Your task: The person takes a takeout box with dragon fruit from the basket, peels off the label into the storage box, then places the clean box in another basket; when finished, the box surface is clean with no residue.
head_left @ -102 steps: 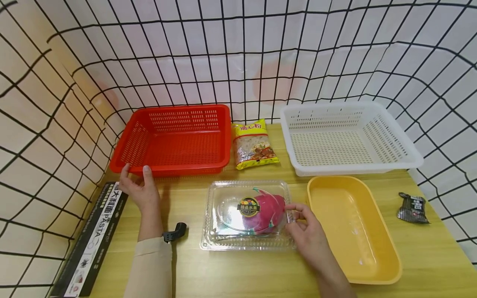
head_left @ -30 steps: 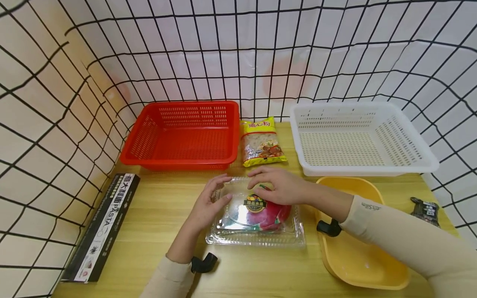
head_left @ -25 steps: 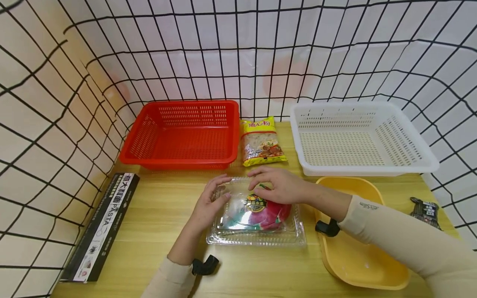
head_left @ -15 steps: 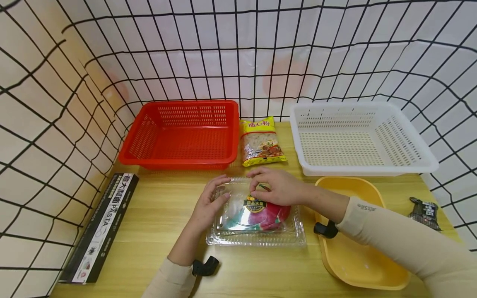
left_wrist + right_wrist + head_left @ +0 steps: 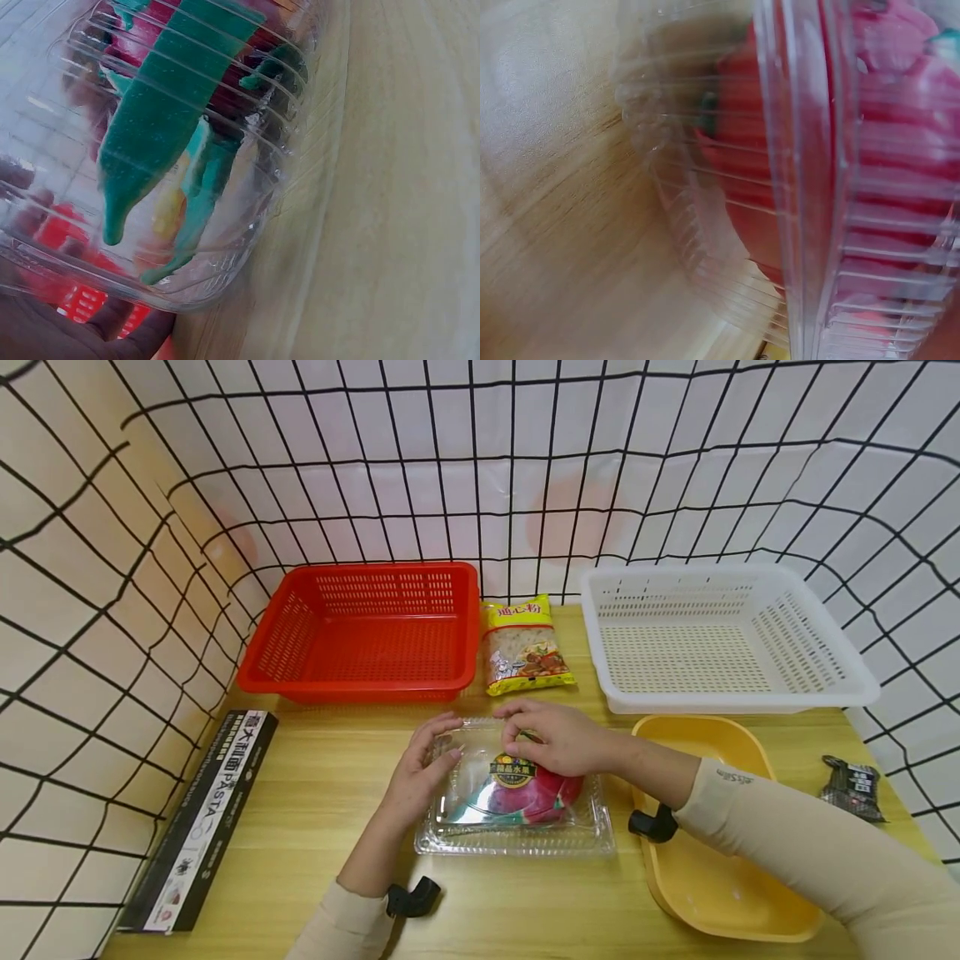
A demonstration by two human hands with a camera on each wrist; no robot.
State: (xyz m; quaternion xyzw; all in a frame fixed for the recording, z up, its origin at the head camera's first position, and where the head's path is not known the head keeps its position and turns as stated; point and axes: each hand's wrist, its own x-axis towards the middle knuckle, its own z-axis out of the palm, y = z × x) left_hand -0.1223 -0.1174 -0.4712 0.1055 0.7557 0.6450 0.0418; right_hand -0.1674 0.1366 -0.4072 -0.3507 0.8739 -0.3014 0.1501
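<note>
A clear plastic clamshell box [image 5: 517,842], lid down, lies mid-table in the head view. Inside is a pink dragon fruit [image 5: 536,802] with green leaf tips, and a round black label [image 5: 512,770] sits on the lid. My left hand [image 5: 422,772] holds the box's far left corner, thumb over the lid and fingers around the side. At the far edge, my right hand [image 5: 558,739] curls its fingers and thumb on the lid; the exact grip is hidden. The left wrist view shows green leaves [image 5: 165,120] through the wall; the right wrist view shows the fruit [image 5: 739,172] through the box's seam.
Behind stand a red basket [image 5: 360,685], a yellow pasta bag [image 5: 527,647] and a white basket [image 5: 738,700]. A yellow tub [image 5: 731,893] lies under the right forearm. At left is a long pasta box [image 5: 202,827]; at far right, a small dark packet [image 5: 853,787]. Wire mesh encloses the table.
Since the oldest frame, my left hand has moved from the red basket's corner to the box; my right hand has gone from its right side to its far edge. Lately the right fingers curled slightly more.
</note>
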